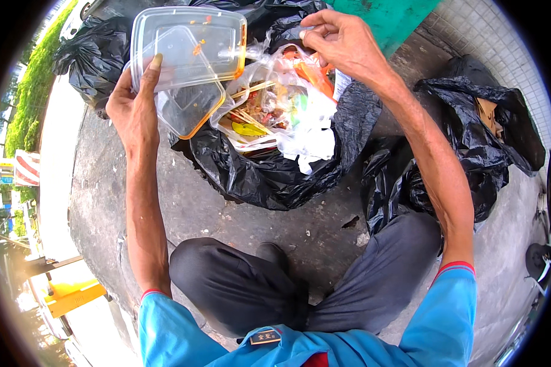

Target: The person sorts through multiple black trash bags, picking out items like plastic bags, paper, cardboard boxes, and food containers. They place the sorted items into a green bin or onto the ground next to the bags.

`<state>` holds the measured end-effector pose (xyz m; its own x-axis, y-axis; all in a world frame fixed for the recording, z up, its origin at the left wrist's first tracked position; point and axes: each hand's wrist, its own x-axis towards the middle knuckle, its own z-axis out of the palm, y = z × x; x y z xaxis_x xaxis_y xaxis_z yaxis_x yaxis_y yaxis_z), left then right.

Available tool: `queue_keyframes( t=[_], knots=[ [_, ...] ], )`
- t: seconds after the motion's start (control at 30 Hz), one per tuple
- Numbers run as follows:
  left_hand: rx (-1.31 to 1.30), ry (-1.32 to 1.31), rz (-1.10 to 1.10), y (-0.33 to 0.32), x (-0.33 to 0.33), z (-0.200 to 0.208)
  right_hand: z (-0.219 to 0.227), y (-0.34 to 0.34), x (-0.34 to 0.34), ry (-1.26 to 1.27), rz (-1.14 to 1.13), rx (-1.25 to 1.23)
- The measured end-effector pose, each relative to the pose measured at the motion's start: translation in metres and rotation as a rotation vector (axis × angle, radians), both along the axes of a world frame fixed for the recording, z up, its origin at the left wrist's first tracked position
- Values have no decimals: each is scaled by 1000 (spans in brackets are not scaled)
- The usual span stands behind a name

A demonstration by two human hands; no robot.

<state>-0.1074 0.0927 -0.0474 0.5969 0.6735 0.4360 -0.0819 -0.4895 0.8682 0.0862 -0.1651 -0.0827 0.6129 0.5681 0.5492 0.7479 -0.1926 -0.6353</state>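
My left hand (pixel 134 101) grips clear plastic food containers (pixel 187 49), its thumb pressed on their near side. Two overlapping pieces show, smeared with orange sauce along their edges; whether one is a lid I cannot tell. Below and right of them lies an opened black garbage bag (pixel 257 180) full of mixed waste: wooden chopsticks (pixel 251 119), crumpled white tissue (pixel 309 137) and clear plastic bags. My right hand (pixel 346 46) hangs above the bag's far right side, fingers curled and thumb near the index finger. Anything between those fingertips is too small or hidden to make out.
A knotted black bag (pixel 98 61) stands at the far left. Another open black bag (pixel 471 140) with brown cardboard (pixel 488 116) inside sits on the right. Behind is a green panel (pixel 392 21). My bent knees (pixel 226 278) are close in front, on grey stained pavement (pixel 122 177).
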Motion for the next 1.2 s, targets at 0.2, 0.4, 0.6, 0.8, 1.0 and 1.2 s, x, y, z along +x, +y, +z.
queue_keyframes(
  t=[0.2, 0.4, 0.6, 0.8, 1.0, 1.2],
  knots=[
    [59, -92, -111, -35, 24, 13, 3, -90, -7, 299, -75, -212],
    [-337, 38, -476, -125, 74, 16, -23, -252, -1, 690, -425, -64],
    [-599, 267, -830, -302, 108, -77, -112, -414, -66, 715, -934, -84],
    [-801, 344, -798, -449, 94, -186, -170, -549, -139, 565, -1116, -713],
    [-1012, 514, -870, -494, 63, -300, -127, -543, -170, 879, -827, -1492],
    [-243, 997, -1210, -512, 53, -303, -100, -605, -193, 1142, -987, -1496]
  ],
)
